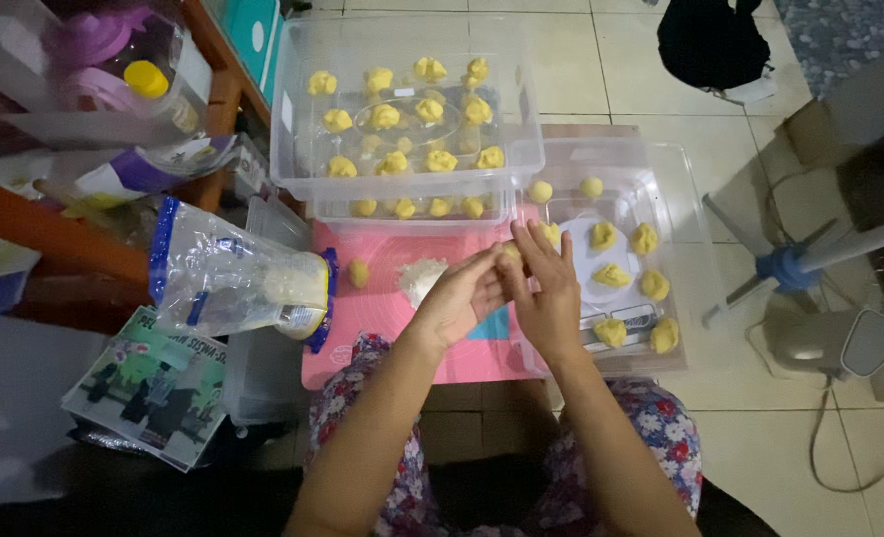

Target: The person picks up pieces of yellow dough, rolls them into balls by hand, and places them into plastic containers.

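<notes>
Both my hands meet over a pink mat (382, 298) on the floor. My left hand (454, 300) and my right hand (543, 288) pinch a small yellow dough piece (508, 254) between their fingertips. A little heap of white flour (421, 276) lies on the mat just left of my left hand, and a lone dough ball (359, 272) sits further left. To the right, a clear tray (690, 249) holds several shaped yellow pieces. Behind the mat, a clear plastic box (293, 149) carries several more shaped pieces.
A plastic bag of flour (233, 280) lies left of the mat, over a printed booklet (148, 393). Wooden shelving with jars and packets (113, 89) fills the left side. A standing fan base (830, 343) and its cable sit on the tiled floor at right. A black bag (710, 40) lies at the back.
</notes>
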